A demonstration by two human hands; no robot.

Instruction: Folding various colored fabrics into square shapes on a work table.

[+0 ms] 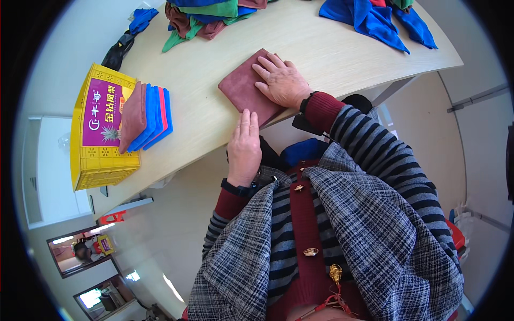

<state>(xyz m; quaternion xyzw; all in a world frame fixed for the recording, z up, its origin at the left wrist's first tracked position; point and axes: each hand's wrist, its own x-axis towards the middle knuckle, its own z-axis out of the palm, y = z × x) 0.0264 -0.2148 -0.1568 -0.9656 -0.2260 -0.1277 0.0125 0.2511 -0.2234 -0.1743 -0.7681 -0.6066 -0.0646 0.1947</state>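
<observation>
A brown cloth (241,84), folded into a flat rectangle, lies at the near edge of the table. My right hand (284,80) rests flat on its right part, fingers spread and holding nothing. At the cloth's near left edge is my left hand (246,152), its fingers stretched out and their tips touching the fabric. Left of my hands, a stack of folded cloths (152,117) in brown, blue and red leans against a yellow crate.
The yellow plastic crate (107,163) with a purple label stands at the table's left end. A heap of loose green, blue and brown cloths (214,16) lies at the far side. More blue cloths (364,24) lie far right on the pale table (187,80).
</observation>
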